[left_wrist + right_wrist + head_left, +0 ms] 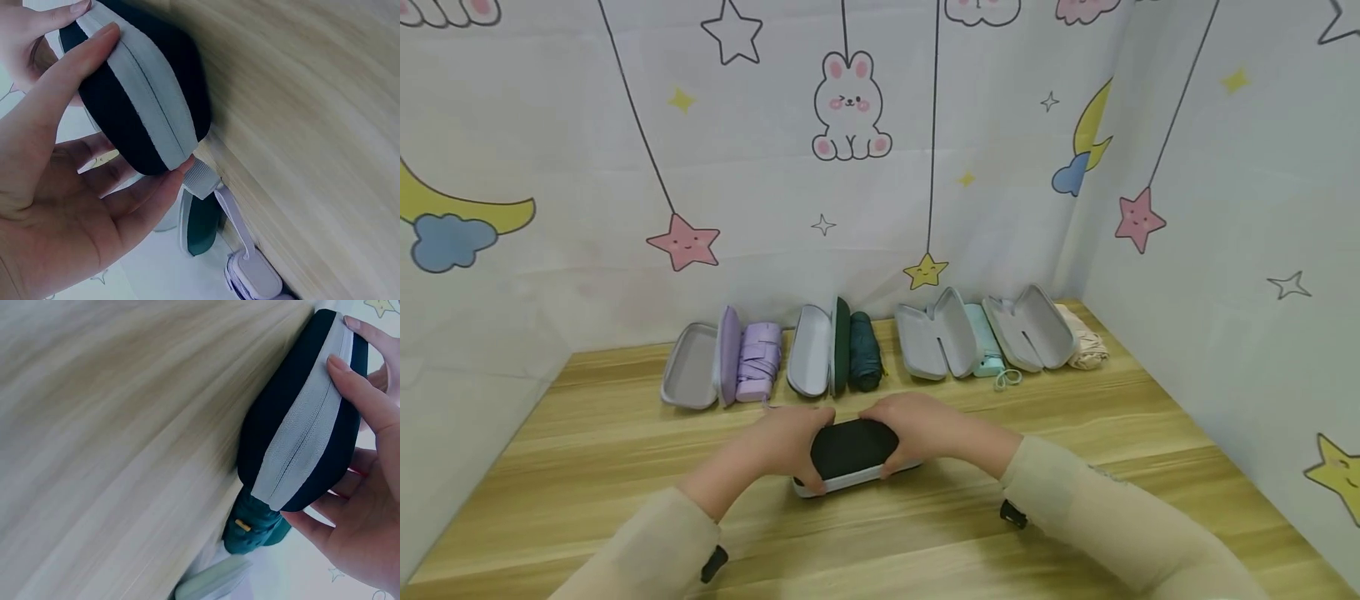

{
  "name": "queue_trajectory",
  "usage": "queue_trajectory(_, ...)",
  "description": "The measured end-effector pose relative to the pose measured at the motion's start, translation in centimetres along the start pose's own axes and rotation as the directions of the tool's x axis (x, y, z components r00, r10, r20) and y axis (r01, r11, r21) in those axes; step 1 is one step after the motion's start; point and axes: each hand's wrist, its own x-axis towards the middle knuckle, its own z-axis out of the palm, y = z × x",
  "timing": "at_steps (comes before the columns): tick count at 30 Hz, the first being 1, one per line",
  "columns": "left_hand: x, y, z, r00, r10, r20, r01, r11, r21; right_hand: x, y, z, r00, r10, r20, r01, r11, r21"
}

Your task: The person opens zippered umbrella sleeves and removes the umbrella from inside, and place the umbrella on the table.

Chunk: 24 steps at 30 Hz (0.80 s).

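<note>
A closed black zipper case (853,448) with a pale grey zipper band lies level on or just above the wooden table. My left hand (784,439) grips its left end, and my right hand (919,431) grips its right end. In the left wrist view the left thumb (100,47) presses on the zipper band of the case (164,53), with the fingers curled round the far side. Likewise, in the right wrist view the right thumb (350,375) lies on the band of the case (300,425), fingers on the opposite side.
Along the back wall stand opened cases: purple (691,367), dark green (810,350) and two pale grey ones (923,346). Beside them lie folded umbrellas in purple (760,358), dark green (865,354), mint (987,333) and cream (1086,343). A patterned curtain (760,167) rises behind.
</note>
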Motion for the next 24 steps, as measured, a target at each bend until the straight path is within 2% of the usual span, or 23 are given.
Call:
queue_trajectory(6,1.0,0.9,0.3,1.0,0.013,-0.008,-0.013,1.0,0.013,-0.6,1.1,-0.2,0.998,0.05,0.035,-0.053,0.996,0.073)
queue_trajectory(12,1.9,2.0,0.5,0.999,0.035,-0.024,-0.034,0.998,0.053,-1.3,2.1,-0.4,0.996,0.075,0.057,-0.079,0.993,0.084)
queue_trajectory(19,2.8,3.2,0.7,1.0,0.012,-0.024,-0.009,0.996,0.089,-2.1,3.0,-0.7,0.993,0.097,0.074,-0.103,0.99,0.094)
queue_trajectory(24,3.6,3.9,0.8,1.0,0.015,-0.025,-0.013,0.995,0.096,-2.6,3.5,-1.1,0.988,0.129,0.084,-0.137,0.986,0.098)
